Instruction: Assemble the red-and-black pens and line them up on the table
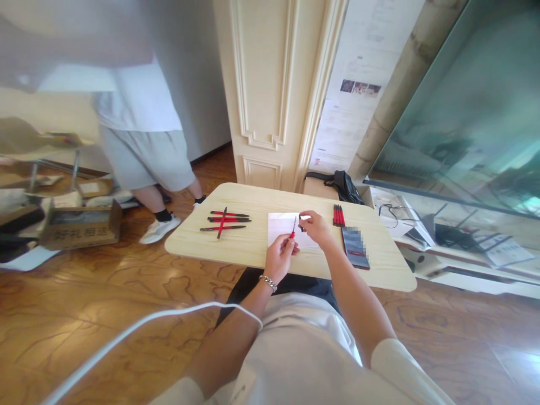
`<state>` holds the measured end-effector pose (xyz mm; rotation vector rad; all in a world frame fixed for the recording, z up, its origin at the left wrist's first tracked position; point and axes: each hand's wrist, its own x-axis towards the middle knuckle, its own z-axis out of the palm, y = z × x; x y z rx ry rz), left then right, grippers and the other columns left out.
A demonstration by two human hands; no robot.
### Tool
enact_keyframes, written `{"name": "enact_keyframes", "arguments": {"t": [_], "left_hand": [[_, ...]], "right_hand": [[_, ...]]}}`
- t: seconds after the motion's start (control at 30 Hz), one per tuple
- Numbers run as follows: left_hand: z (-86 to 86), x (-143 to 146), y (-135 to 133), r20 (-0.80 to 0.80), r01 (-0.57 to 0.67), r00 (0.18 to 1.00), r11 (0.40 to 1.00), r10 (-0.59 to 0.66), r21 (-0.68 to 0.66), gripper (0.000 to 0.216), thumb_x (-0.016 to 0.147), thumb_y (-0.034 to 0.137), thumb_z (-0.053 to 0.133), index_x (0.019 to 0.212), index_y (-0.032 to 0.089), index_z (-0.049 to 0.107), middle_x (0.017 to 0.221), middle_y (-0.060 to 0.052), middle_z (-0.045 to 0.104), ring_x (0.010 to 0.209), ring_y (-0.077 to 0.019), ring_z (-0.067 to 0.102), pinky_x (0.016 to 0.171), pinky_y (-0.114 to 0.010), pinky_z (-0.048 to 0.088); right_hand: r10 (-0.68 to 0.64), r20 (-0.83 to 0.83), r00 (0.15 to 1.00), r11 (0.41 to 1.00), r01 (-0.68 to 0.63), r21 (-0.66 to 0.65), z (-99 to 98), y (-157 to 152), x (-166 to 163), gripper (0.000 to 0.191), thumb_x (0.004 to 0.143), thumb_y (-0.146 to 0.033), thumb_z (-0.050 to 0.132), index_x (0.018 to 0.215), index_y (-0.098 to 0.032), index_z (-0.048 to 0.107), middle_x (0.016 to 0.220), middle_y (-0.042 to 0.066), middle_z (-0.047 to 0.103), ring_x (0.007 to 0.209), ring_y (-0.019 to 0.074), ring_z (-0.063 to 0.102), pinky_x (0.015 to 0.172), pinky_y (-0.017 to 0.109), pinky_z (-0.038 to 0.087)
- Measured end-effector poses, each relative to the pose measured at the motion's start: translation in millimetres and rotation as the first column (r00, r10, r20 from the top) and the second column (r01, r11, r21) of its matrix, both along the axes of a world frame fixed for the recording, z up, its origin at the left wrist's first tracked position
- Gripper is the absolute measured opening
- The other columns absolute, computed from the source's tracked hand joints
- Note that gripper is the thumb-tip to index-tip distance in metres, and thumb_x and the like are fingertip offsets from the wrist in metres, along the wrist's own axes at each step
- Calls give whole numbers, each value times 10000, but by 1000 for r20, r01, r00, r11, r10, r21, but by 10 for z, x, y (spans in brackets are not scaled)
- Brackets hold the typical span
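My left hand [279,256], a bracelet on its wrist, is closed around a red pen [293,226] held upright over a white sheet of paper [282,224]. My right hand [314,225] hovers just right of it, fingers pinched on a small dark piece [301,228] that I cannot make out, close to the pen's tip. Both hands are above the middle of a small light wooden table [253,247].
Several red and black pens [228,220] lie crossed on the table's left. Three red pens [338,215] and a dark flat pack [355,247] lie at the right. Another person [143,140] stands at the far left beside a cardboard box [80,225]. A white cable [139,332] crosses my lap.
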<state>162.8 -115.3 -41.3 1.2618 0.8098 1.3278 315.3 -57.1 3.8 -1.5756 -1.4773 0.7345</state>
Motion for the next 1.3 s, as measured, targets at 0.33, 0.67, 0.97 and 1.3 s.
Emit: {"name": "enact_keyframes", "arguments": {"t": [0.33,0.67,0.97,1.3], "left_hand": [[-16,10,-4,2,3,1000,1000,-3,13,400,792,477,616,1018,147,594,788,-50,655,665,-137,643,652,-277,538],[-15,7,-5,-29,11,1000,999,-10,36,386,814,470,594,1028,148,590,791,-51,650,667,-137,641,649,-277,534],[16,3,-9,-18,10,1000,1000,-10,5,399,807,474,602,1033,146,604,793,-57,658,654,-138,638,642,-280,532],[91,-56,-44,35,166,986,985,-165,-41,367,842,473,548,957,135,630,666,-15,593,524,-95,546,508,-225,418]], "right_hand": [[85,-442,893,955,53,291,497,-157,-75,379,714,-396,652,1011,-218,498,762,23,691,566,114,554,487,211,393],[108,-314,943,955,-10,297,464,-173,-61,357,722,-389,635,1008,-210,519,724,20,684,558,127,558,504,233,408],[176,-232,957,963,-119,241,318,-273,-105,308,727,-363,627,980,-211,540,683,2,663,563,126,565,519,233,411],[278,-302,912,947,-208,243,205,-415,-80,334,748,-372,619,1027,-212,529,761,17,683,586,118,562,538,239,415]]}}
